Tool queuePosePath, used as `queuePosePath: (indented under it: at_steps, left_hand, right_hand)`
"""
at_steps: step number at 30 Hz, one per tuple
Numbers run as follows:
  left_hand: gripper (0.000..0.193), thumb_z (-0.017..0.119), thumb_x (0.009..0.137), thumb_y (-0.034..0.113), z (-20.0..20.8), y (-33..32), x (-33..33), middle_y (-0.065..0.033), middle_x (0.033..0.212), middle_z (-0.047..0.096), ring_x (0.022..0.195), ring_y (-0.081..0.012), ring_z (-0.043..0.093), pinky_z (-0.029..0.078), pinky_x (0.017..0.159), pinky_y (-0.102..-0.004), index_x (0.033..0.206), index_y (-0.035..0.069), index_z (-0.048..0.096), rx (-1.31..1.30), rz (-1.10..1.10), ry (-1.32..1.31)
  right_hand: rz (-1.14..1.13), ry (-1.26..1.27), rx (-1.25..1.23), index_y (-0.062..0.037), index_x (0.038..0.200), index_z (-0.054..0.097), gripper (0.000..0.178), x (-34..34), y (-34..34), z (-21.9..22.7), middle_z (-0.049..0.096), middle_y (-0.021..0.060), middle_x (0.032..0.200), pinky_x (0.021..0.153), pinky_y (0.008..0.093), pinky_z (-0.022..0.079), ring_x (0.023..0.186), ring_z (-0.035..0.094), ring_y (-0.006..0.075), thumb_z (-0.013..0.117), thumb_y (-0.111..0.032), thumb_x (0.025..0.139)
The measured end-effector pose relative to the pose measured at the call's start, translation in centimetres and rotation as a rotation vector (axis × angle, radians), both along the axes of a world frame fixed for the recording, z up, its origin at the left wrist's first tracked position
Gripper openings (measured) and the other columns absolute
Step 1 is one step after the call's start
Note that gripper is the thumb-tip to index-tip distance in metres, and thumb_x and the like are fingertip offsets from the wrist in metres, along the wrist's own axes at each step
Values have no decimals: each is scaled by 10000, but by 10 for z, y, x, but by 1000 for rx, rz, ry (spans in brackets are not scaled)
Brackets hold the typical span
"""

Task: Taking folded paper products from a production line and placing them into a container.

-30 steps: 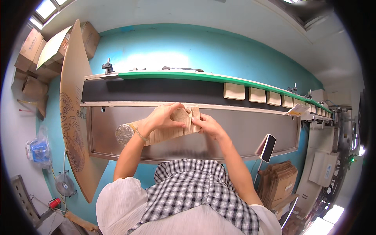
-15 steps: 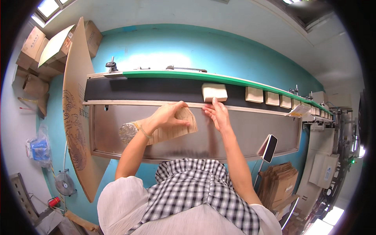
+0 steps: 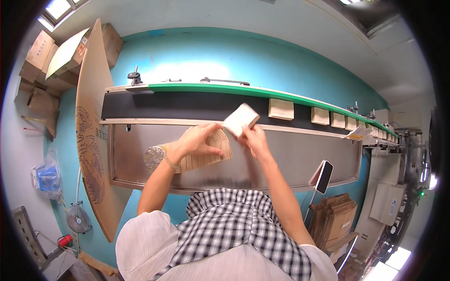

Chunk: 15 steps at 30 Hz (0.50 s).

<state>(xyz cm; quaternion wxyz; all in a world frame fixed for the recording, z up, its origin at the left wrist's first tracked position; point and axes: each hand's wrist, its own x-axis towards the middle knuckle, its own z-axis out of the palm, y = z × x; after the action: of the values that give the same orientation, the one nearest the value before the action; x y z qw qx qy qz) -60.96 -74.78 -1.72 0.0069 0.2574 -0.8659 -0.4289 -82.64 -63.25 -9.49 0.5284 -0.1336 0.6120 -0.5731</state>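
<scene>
My right hand (image 3: pixel 254 140) pinches a cream-coloured flat packet (image 3: pixel 241 119), tilted above the near rail of the conveyor. My left hand (image 3: pixel 194 144) curls over the right end of a row of thin packets (image 3: pixel 197 161), thumb on the near side and fingers on the far side. That row lies slanted on the metal tray, its packets standing face to face in brownish paper. At its left end is a round bundle in clear, crinkled wrap (image 3: pixel 154 158). Beyond my hands, another cream packet (image 3: pixel 281 109) rests on the black conveyor belt (image 3: pixel 178 107).
More packets (image 3: pixel 320 115) line the belt toward the right, along a green guide rail (image 3: pixel 201 89). A tall cardboard sheet (image 3: pixel 91 140) stands at the left end. A phone on a stand (image 3: pixel 323 177) rises at the near right, by stacked flat cartons (image 3: pixel 333 222).
The packet beneath my right fingertips is now free on the belt, farther right; the others moved right too. My right hand came back nearer with another packet, and the row looks slightly shorter.
</scene>
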Motion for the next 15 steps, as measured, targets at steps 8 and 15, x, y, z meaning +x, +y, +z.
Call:
queuePosePath:
  at_steps: [8,15]
  left_hand:
    - [734,826,712,495,-2,2,14,-182,1225,637,1126,-368,621,524,910,-440,1274,109,556,-102,5,23]
    - [692,826,731,487,-1,2,20,-180,1159,668,1038,-375,656,530,879,-434,1244,102,567,-21,56,16]
  right_hand:
    - [437,180,-49,12,1165,615,433,50,11,16,654,35,943,690,295,519,838,600,105,659,-373,972]
    - [563,212,166,-25,1107,637,306,14,3,33,662,43,969,640,270,511,794,613,102,675,-290,959]
